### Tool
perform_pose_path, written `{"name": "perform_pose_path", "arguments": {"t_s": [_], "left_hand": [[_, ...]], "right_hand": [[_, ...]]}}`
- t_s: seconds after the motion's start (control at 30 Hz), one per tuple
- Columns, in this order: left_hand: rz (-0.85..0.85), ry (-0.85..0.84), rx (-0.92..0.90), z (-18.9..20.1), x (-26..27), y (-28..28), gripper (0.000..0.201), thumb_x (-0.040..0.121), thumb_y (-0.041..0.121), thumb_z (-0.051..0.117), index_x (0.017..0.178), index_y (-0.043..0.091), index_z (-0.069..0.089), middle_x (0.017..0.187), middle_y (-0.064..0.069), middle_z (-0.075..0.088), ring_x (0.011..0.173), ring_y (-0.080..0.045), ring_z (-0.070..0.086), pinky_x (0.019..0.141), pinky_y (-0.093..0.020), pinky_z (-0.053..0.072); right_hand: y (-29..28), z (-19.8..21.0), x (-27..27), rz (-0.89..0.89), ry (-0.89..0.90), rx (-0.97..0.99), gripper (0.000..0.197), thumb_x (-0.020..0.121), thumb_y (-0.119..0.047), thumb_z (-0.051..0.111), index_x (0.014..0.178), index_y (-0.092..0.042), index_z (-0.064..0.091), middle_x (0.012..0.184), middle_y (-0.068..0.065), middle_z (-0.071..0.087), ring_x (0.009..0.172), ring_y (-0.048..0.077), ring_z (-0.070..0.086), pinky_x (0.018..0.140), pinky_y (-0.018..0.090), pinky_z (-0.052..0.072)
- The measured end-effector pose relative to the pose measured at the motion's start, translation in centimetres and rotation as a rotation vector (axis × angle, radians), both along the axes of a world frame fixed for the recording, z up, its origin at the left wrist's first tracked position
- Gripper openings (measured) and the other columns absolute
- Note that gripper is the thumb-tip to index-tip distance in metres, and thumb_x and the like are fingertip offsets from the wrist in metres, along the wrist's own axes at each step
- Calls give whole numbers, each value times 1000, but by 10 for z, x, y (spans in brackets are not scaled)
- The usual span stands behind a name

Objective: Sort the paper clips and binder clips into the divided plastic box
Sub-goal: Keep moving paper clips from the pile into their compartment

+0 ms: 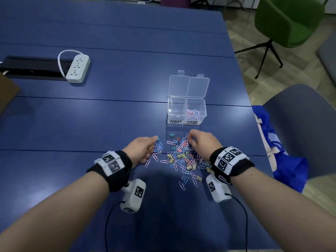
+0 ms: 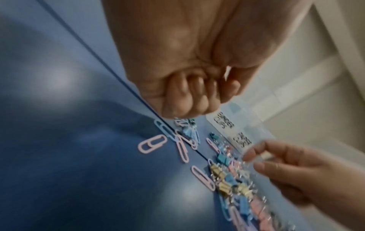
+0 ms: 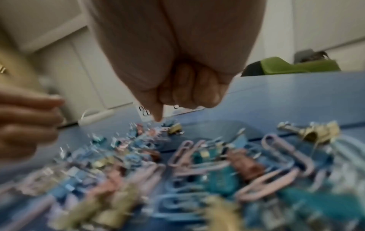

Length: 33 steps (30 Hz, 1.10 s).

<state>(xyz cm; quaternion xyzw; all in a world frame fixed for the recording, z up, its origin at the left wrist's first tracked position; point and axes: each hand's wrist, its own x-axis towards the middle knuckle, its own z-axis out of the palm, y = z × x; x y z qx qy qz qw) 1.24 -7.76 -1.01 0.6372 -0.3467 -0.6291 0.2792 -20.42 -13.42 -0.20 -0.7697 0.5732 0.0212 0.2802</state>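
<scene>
A heap of pastel paper clips and small binder clips (image 1: 181, 155) (image 2: 233, 179) (image 3: 197, 164) lies on the blue table. Behind it stands the clear divided box (image 1: 186, 99) with its lids open. Its "BINDER CLIPS" half (image 1: 177, 110) looks empty, and the "PAPER CLIPS" half (image 1: 193, 113) holds several clips. My left hand (image 1: 143, 148) (image 2: 187, 93) hovers at the heap's left edge, its fingers curled tight into the palm with nothing visible inside. My right hand (image 1: 201, 142) (image 3: 187, 90) is curled over the heap's far side. A small wire loop shows under its fingers. Which kind of clip that is I cannot tell.
A white power strip (image 1: 78, 68) and a black cable slot (image 1: 32, 67) sit at the far left. The table's right edge runs close to the box, with a blue bag (image 1: 283, 157) on a grey chair (image 1: 305, 124) beside it. A green chair (image 1: 291, 20) stands farther back.
</scene>
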Motion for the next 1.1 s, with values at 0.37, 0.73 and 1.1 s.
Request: {"name": "perform_pose_path", "arguments": {"t_s": [0.37, 0.73, 1.1], "left_hand": [[-622, -816, -300, 7, -58, -27, 17, 90, 24, 40, 103, 25, 51, 77, 5, 59, 72, -20, 55, 64, -30, 43], [-731, -1045, -285, 4, -84, -31, 20, 79, 33, 57, 97, 27, 51, 91, 6, 62, 83, -18, 57, 66, -27, 41], [-669, -946, -292, 3, -78, -23, 8, 85, 28, 56, 82, 24, 49, 79, 8, 58, 77, -17, 54, 68, -27, 42]], "right_hand": [[-16, -1, -12, 458, 238, -28, 31, 87, -16, 50, 117, -25, 50, 100, 7, 68, 89, 30, 62, 66, 32, 41], [-5, -14, -29, 365, 28, 43, 6, 85, -22, 53, 90, -21, 56, 96, 4, 67, 88, 28, 60, 68, 31, 41], [11, -8, -47, -63, -362, 233, 9, 84, -10, 57, 80, -15, 51, 74, -6, 50, 59, 7, 44, 51, 19, 37]]}}
